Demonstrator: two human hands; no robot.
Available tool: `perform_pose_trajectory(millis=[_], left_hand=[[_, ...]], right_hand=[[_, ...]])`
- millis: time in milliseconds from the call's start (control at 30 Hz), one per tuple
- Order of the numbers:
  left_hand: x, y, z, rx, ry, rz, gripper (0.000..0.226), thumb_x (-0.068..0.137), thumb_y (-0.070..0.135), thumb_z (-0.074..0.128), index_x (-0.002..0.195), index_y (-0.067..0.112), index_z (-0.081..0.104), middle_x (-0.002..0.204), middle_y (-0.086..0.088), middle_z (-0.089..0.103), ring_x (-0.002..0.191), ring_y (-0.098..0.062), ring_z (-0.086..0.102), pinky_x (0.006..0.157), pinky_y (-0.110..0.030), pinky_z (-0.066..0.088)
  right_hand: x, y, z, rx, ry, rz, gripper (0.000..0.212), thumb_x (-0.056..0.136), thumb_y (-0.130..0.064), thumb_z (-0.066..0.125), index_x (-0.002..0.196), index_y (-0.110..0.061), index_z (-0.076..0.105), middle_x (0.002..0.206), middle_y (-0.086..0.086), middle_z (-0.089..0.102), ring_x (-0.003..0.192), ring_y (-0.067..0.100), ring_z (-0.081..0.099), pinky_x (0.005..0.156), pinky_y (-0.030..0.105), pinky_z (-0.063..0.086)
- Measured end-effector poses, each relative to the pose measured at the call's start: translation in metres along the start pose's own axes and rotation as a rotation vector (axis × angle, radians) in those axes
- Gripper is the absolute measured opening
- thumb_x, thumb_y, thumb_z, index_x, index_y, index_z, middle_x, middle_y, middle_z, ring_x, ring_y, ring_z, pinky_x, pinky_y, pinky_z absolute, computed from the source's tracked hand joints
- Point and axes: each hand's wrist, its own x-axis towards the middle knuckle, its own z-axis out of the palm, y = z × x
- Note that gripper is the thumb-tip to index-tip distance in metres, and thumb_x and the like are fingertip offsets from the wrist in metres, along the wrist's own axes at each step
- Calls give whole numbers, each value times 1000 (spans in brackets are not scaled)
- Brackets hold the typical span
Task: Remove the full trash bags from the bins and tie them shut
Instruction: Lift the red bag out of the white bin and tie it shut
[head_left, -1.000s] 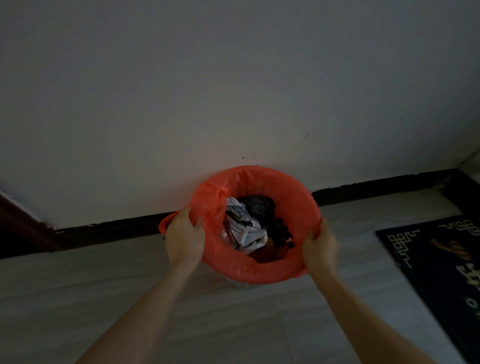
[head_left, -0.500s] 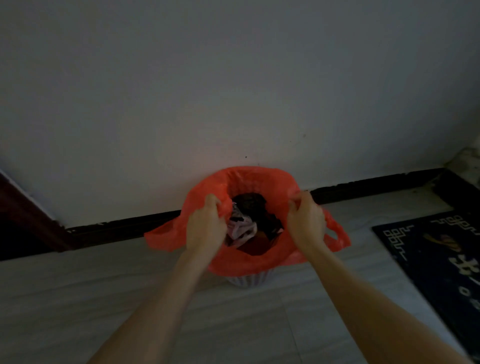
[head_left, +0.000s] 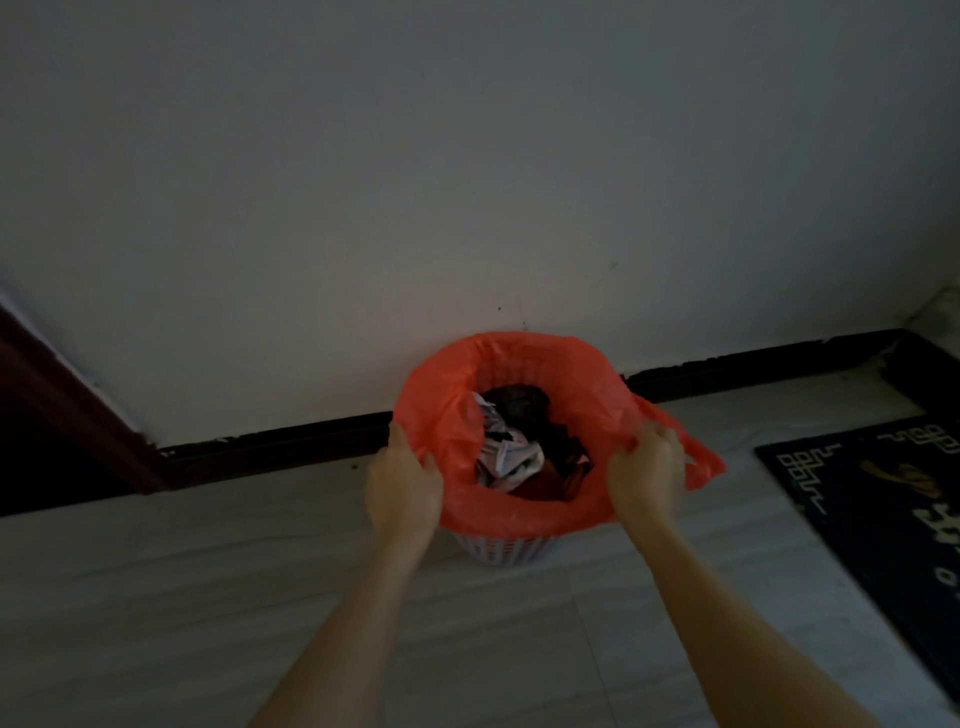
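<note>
I had the bin (head_left: 506, 551) on the floor (head_left: 208, 597), right against the wall (head_left: 467, 156) and its dark baseboard (head_left: 270, 441). It was a white slatted basket, and only its lower part showed under the bag (head_left: 447, 431), an orange liner folded out over the rim. The bag sat fully inside the bin, mouth wide open. In it I saw crumpled white paper (head_left: 506, 452) and darker rubbish (head_left: 524, 402) behind it, with something reddish at the near side; the light was too dim to tell what.

My left hand (head_left: 402, 486) was on the bag's left edge, fingers curled around the fold outside the rim, closed on the plastic. My right hand (head_left: 647, 475) gripped the right edge, fingers bent over a bunched piece of it. Past that hand a loose flap (head_left: 701, 462) of the bag stuck out to the right, clear of the bin.

A dark mat (head_left: 883, 493) with pale patterning lay on the floor to the right, well apart from the bin. A reddish-brown frame (head_left: 67, 405) ran down the far left.
</note>
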Motion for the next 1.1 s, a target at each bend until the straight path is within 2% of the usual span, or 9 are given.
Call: perform_pose_trajectory(millis=[233,400,500,567,633,700,833,967,1100], left_hand=[[0,2,-2,254,114,251,25,91,17,45,99,6,66,121,-16,59,123,-32,44,102,-40,35],[-14,10,7,477,-63,388,28,89,38,41,100,16,54,87,-13,72,91,-30,66,106,-38,28],[-17,15,9,471,-16,434,34,92,40,34,104,15,52,83,-20,71,86,-35,66,99,-40,35],[-16,16,6,384,48,408,30,94,33,33,111,13,49,85,-22,69,83,-40,64,80,-42,46],[-13,16,2,316,83,350,32,93,27,41,122,13,44,105,-20,63,92,-40,61,72,-44,48],[-11,14,0,364,86,291,50,88,24,52,132,11,34,126,-17,45,108,-37,51,79,-44,47],[-7,7,-4,525,61,171,75,83,21,56,143,8,13,146,-13,22,125,-33,31,95,-46,36],[-3,0,-4,399,-35,120,63,89,16,46,143,9,14,135,-18,39,121,-35,43,96,-46,37],[-2,-4,-2,312,73,113,48,88,13,47,135,6,38,116,-22,50,110,-37,49,93,-45,38]], right_hand=[[-6,-2,8,-32,-51,-461,14,70,14,55,83,11,59,108,34,56,100,47,55,80,48,46],[-9,8,7,-352,-285,-508,17,80,-5,53,95,3,51,92,25,65,96,40,59,105,37,29],[-13,12,2,-352,-150,-573,30,78,-26,66,85,1,55,71,22,69,77,37,66,106,45,33],[-12,15,-2,-329,-15,-599,33,79,-29,63,84,3,59,63,23,67,70,38,66,98,52,42],[-8,16,-6,-294,31,-554,41,83,-25,58,107,8,57,75,30,67,78,44,65,91,51,45],[-5,14,-7,-354,-44,-435,57,90,-24,52,133,8,33,102,31,64,98,43,59,92,45,41],[-1,12,2,-433,-17,-296,63,91,-9,39,141,6,6,114,22,59,111,35,48,92,40,32],[3,11,4,-540,-9,-180,53,87,-6,38,138,2,24,112,17,62,111,32,50,91,39,33],[5,13,-4,-458,-20,-119,25,86,-5,41,109,-1,51,104,19,65,102,34,57,85,38,40]])
